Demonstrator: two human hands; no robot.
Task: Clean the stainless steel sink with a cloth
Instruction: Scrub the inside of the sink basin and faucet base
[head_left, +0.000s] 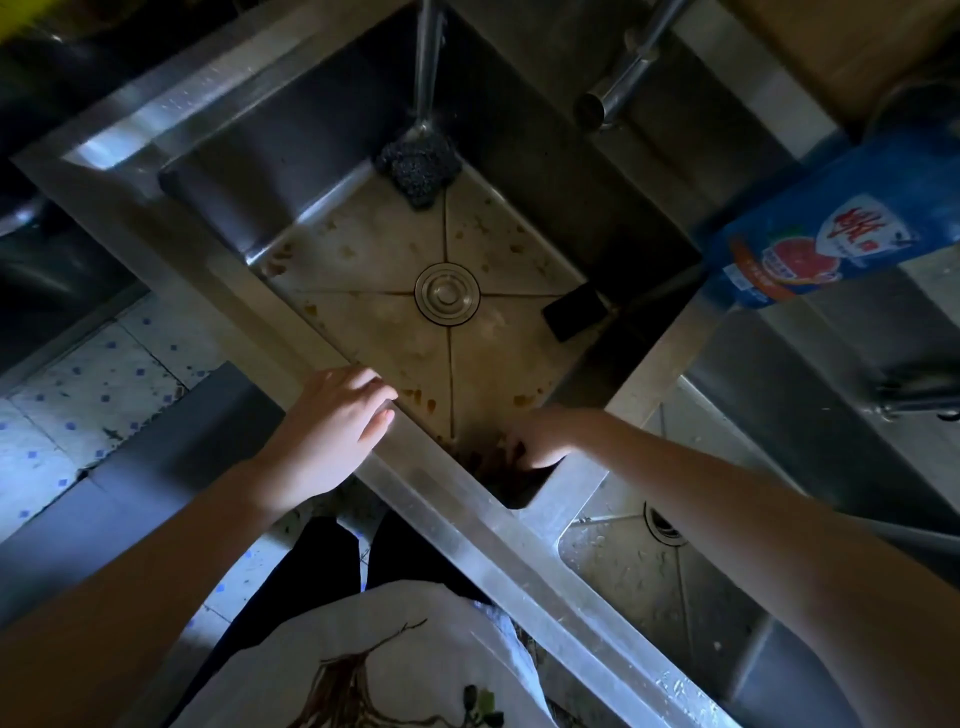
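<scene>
The stainless steel sink (332, 332) fills the middle of the head view. Its floor is speckled with brown stains around the round drain (447, 293). My left hand (337, 415) lies flat on the sink's near rim and holds nothing. My right hand (540, 436) reaches into the near corner of the basin, fingers curled down onto a dark brownish mass (493, 462). That corner is too shadowed to tell whether the mass is a cloth or grime. A dark scouring pad (418, 166) lies in the far corner under water running from the faucet (428, 52).
A dark rectangular pad (574, 312) leans in the sink's right corner. A blue detergent pouch (831, 234) lies on the counter at right, beside a second faucet (623, 78). A second basin (675, 571) adjoins at lower right. Tiled floor (78, 395) shows at left.
</scene>
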